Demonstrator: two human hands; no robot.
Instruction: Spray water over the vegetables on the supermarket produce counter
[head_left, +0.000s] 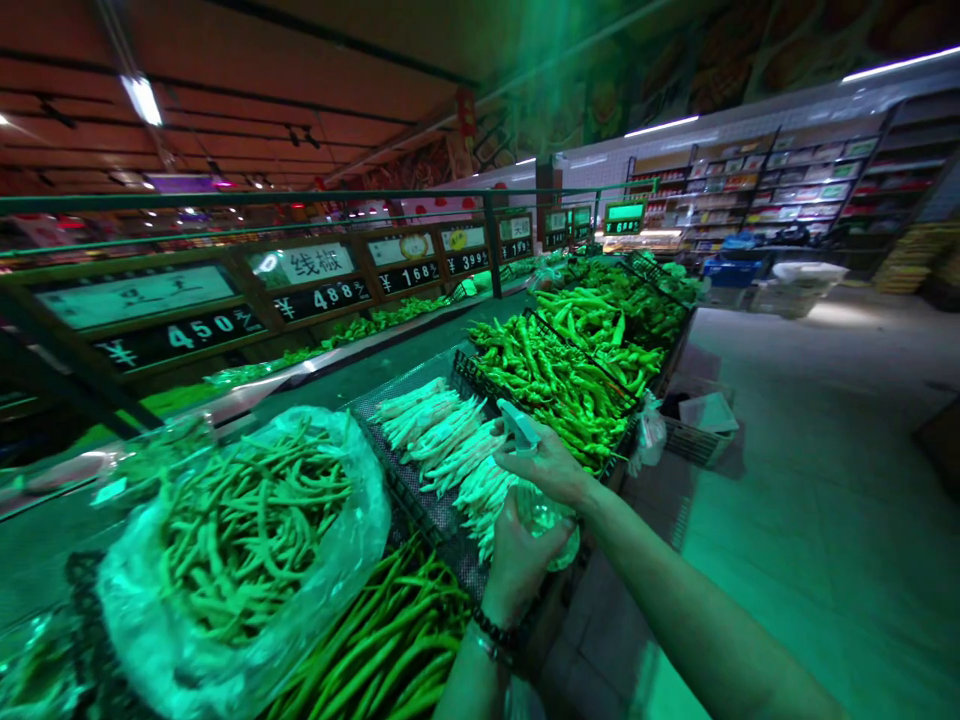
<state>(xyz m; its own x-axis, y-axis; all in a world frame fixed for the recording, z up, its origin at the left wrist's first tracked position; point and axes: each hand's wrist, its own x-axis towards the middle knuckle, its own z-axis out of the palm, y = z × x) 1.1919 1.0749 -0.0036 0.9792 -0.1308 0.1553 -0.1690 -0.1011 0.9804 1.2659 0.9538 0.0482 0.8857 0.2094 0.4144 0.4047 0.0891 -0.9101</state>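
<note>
At lower centre of the frame, both hands are gripping an upright spray bottle [541, 505], left hand [517, 560] wrapping its body, right hand [546, 465] closing fingers over the nozzle, which is pointing left toward pale beans [442, 430].

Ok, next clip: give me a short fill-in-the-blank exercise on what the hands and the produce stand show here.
1. Both hands hold a clear ____ bottle over the stand.
2. The right hand rests on the bottle's nozzle, while the ____ hand cups its body from below.
3. The pale beans just past the bottle lie on a black ____ tray.
4. The green beans at the left sit in a clear ____ bag.

Missing words: spray; left; mesh; plastic
</note>
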